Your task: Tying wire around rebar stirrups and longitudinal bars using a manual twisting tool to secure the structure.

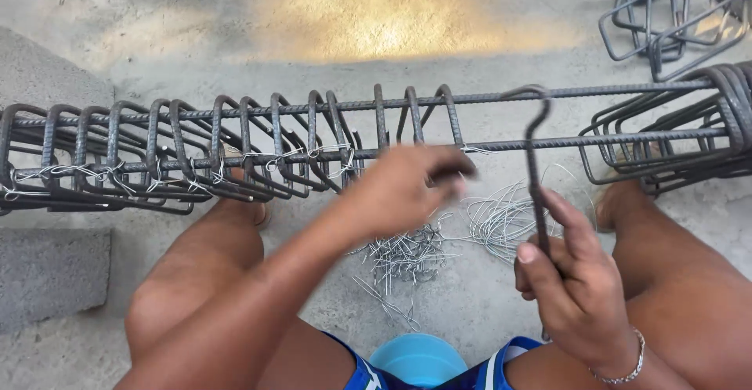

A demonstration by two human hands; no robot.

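A long rebar cage [258, 143] of dark steel bars and square stirrups lies across my knees, with thin wire ties on its left part. My left hand [407, 186] reaches forward to the lower long bar, its fingers pinched at the bar near the last tied stirrups; what they hold is hidden. My right hand [576, 288] grips a dark metal hook tool [535, 155], held upright with its curved tip just above the top bar.
Cut tie wires [407, 257] and a loose wire coil [501, 218] lie on the concrete floor between my legs. More stirrups [666, 139] bunch on the cage's right end, and spare stirrups [658, 6] sit far right. Concrete blocks [47, 272] stand at left. A blue bucket [419, 359] is below.
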